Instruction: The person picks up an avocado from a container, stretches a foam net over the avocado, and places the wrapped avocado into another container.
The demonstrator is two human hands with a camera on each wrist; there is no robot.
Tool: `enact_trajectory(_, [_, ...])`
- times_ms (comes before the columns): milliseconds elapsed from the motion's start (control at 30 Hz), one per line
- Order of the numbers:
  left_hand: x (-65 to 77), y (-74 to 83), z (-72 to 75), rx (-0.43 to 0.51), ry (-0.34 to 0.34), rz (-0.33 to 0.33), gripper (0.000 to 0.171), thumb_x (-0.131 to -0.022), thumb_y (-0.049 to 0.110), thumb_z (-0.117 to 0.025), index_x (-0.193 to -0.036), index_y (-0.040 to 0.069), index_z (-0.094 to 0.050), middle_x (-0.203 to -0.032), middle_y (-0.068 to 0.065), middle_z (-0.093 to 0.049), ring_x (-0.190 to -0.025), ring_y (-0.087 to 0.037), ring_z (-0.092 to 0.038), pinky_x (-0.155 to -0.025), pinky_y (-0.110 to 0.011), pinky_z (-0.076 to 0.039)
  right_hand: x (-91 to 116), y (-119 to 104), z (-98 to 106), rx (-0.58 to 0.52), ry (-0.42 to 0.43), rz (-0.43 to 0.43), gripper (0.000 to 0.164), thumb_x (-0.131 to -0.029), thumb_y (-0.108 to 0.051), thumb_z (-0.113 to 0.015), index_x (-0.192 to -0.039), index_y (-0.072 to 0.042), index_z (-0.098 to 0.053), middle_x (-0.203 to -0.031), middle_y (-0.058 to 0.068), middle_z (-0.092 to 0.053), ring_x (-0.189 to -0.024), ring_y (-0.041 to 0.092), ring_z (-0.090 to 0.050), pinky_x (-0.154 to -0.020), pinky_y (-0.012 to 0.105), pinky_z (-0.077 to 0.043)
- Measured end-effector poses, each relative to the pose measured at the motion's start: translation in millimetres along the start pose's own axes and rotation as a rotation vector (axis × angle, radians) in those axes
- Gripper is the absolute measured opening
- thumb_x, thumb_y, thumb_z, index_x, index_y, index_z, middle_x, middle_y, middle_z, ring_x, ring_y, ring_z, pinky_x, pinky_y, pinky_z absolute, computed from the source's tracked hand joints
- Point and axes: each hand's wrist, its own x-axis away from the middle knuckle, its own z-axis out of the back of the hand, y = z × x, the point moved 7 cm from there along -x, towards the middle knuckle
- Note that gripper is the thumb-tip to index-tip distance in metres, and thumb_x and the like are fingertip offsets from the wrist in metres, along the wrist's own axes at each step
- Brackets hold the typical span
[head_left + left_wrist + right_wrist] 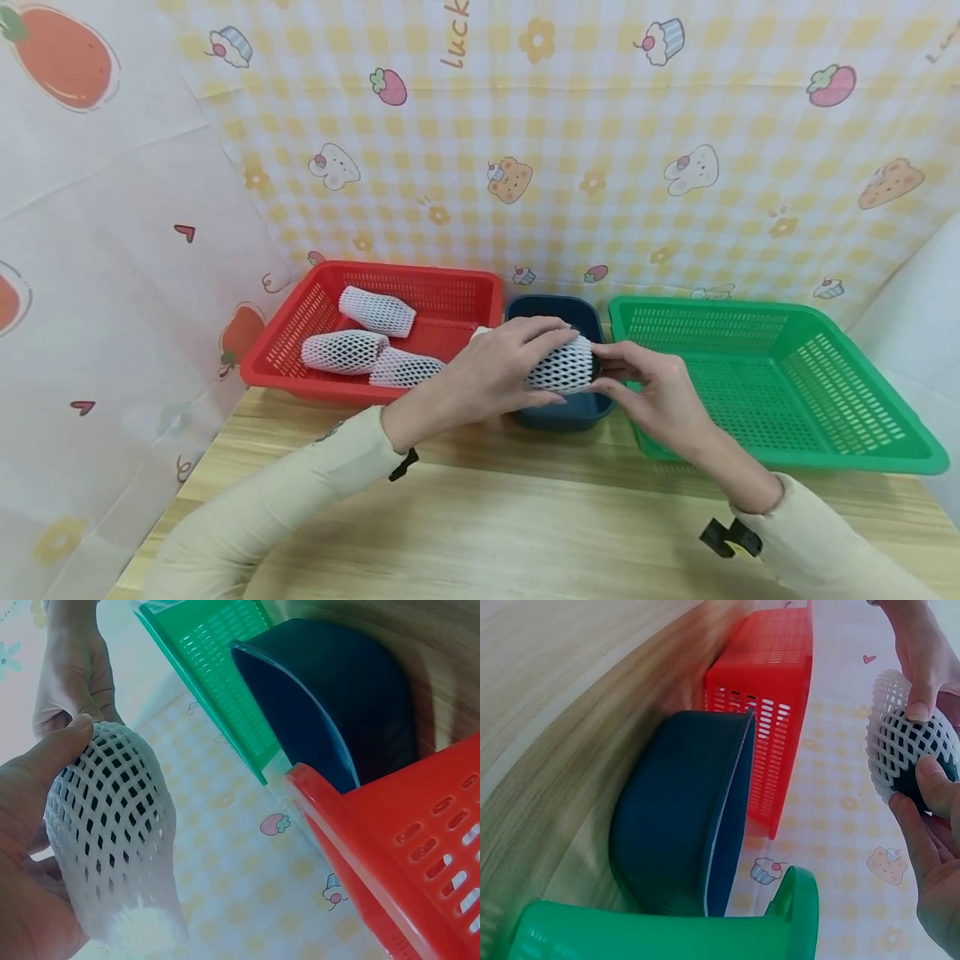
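A white foam net sleeve (566, 367) is stretched over a dark, rounded thing (909, 784), held up above the dark blue bin. My left hand (498, 362) grips the sleeve from the left, its thumb lying along the mesh in the left wrist view. At the opposite end, my right hand (660, 392) pinches the sleeve's open edge between thumb and fingers. Dark surface peeks out of the net there, in the right wrist view. The sleeve's other end tapers loosely past the left palm. The kind of the dark thing cannot be told through the mesh.
A red basket (315, 392) on the left holds foam net sleeves, one (377, 311) at the back and two in front. Between the baskets stands the dark blue bin (558, 421). A green basket (787, 458) is on the right. Behind hangs a checked cloth (465, 125).
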Motion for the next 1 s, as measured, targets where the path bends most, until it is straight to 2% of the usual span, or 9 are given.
enact_trajectory(167, [0.2, -1.8, 0.3, 0.018, -0.003, 0.011, 0.073, -0.079, 0.034, -0.089, -0.138, 0.005, -0.058, -0.137, -0.012, -0.057, -0.119, -0.023, -0.056, -0.094, -0.030, -0.051, -1, 1, 3, 0.003, 0.020, -0.037, 0.050, -0.071, 0.017, -0.082, -0.117, 0.001, -0.070, -0.102, 0.010, -0.074, -0.086, 0.018, -0.073, -0.071, 0.022, -0.057])
enact_trajectory(367, [2.1, -4.0, -0.4, 0.014, -0.010, 0.015, 0.073, -0.079, 0.035, -0.089, -0.138, 0.005, -0.059, -0.138, -0.011, -0.057, -0.120, -0.022, -0.055, -0.092, -0.031, -0.053, 4, 9, 2, -0.080, -0.058, -0.124, 0.046, -0.082, 0.014, -0.076, -0.124, -0.003, -0.068, -0.111, 0.009, -0.072, -0.089, 0.017, -0.073, -0.073, 0.025, -0.057])
enact_trajectory(533, [4.3, -3.4, -3.5, 0.015, -0.029, -0.003, 0.072, -0.080, 0.035, -0.089, -0.139, 0.006, -0.059, -0.138, -0.011, -0.057, -0.121, -0.023, -0.055, -0.094, -0.031, -0.051, 9, 15, -1, -0.163, -0.090, -0.188, 0.038, -0.087, 0.012, -0.073, -0.122, -0.002, -0.070, -0.109, 0.009, -0.073, -0.084, 0.021, -0.073, -0.067, 0.028, -0.058])
enact_trajectory(733, [4.2, -2.2, -4.1, 0.014, -0.028, -0.015, 0.071, -0.080, 0.036, -0.088, -0.137, 0.005, -0.060, -0.136, -0.011, -0.058, -0.120, -0.024, -0.056, -0.096, -0.030, -0.050, 7, 12, -2, -0.154, -0.082, -0.139, 0.039, -0.084, 0.016, -0.073, -0.120, -0.001, -0.072, -0.107, 0.006, -0.073, -0.082, 0.018, -0.072, -0.064, 0.026, -0.058])
enact_trajectory(867, [3.5, -2.8, -2.8, 0.005, -0.026, -0.015, 0.070, -0.080, 0.036, -0.089, -0.137, 0.005, -0.060, -0.136, -0.011, -0.059, -0.120, -0.023, -0.057, -0.097, -0.028, -0.049, 2, 6, -2, -0.088, -0.069, -0.075, 0.042, -0.082, 0.018, -0.074, -0.119, -0.001, -0.072, -0.107, 0.006, -0.073, -0.083, 0.014, -0.072, -0.067, 0.024, -0.058])
enact_trajectory(1000, [3.0, -3.4, -1.8, 0.006, -0.028, -0.012, 0.069, -0.079, 0.034, -0.089, -0.135, 0.005, -0.062, -0.135, -0.010, -0.060, -0.120, -0.023, -0.057, -0.098, -0.028, -0.048, -1, 5, -5, -0.046, -0.057, -0.077, 0.040, -0.081, 0.017, -0.075, -0.117, -0.001, -0.073, -0.106, 0.006, -0.073, -0.084, 0.014, -0.072, -0.068, 0.024, -0.057])
